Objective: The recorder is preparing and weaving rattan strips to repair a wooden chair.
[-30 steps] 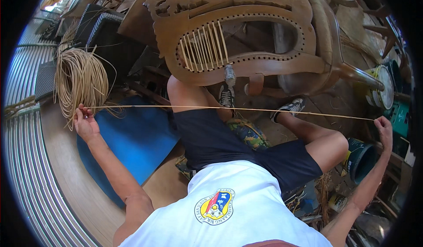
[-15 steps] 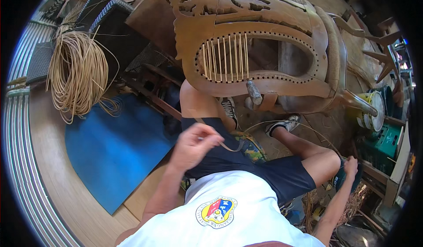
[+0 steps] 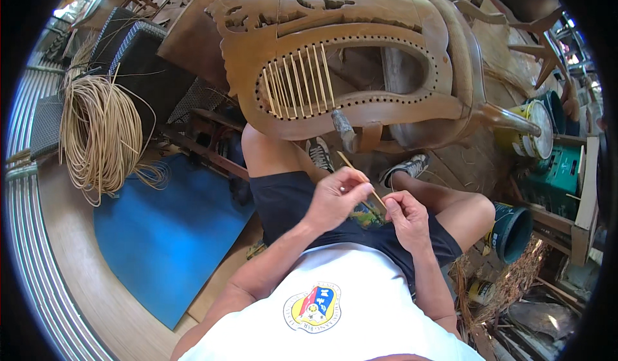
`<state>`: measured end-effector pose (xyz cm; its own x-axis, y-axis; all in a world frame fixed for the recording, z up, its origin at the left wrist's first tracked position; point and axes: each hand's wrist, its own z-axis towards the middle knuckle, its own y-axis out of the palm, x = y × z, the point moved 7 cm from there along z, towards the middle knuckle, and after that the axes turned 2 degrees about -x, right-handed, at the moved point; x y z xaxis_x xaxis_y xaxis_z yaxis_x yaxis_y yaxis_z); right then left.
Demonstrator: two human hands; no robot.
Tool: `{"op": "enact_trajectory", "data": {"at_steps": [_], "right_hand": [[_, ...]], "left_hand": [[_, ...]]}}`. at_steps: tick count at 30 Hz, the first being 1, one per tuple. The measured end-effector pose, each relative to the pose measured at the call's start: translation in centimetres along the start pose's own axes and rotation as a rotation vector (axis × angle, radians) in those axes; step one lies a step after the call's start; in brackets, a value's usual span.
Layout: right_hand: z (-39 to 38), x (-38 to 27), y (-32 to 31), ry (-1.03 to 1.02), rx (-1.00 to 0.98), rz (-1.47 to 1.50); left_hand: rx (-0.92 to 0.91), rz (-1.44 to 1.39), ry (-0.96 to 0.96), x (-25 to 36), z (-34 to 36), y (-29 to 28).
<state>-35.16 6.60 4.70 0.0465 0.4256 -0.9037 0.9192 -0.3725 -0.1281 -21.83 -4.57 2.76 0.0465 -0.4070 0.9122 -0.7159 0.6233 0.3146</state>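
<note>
Over my lap, a thin rattan cane strip (image 3: 349, 163) runs slantwise between my two hands. My left hand (image 3: 338, 200) pinches it near its upper end. Close beside, my right hand (image 3: 409, 222) grips it with thumb and forefinger at its lower part. Ahead of me lies a carved wooden chair (image 3: 367, 113), its back toward me with an oval opening ringed by small holes. Several cane strands (image 3: 296, 81) cross the left part of that opening. A grey-brown, peg-like piece (image 3: 344, 130) sticks out of the frame's near rim, by the last strand.
A big coil of rattan (image 3: 103, 135) hangs at the left, above a blue sheet (image 3: 167, 232). To the right stand a yellow bucket (image 3: 531, 129), a green crate (image 3: 552, 177) and a dark green bucket (image 3: 513, 232) lying tilted. Wood scraps and fibres lie at lower right.
My right hand has come in from the far right to meet my left hand at the cane strip. The left hand has moved right. The view has shifted, so the chair appears further left.
</note>
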Motion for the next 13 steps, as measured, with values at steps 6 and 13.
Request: {"op": "enact_trajectory", "data": {"at_steps": [6, 13], "right_hand": [[-0.4, 0.4, 0.9, 0.007, -0.334, 0.018], [-1.2, 1.9, -1.7, 0.04, -0.336, -0.095]], "left_hand": [[0.156, -0.036, 0.002, 1.0, -1.4, -2.9], [0.212, -0.063, -0.003, 1.4, -1.2, -3.0]]}}
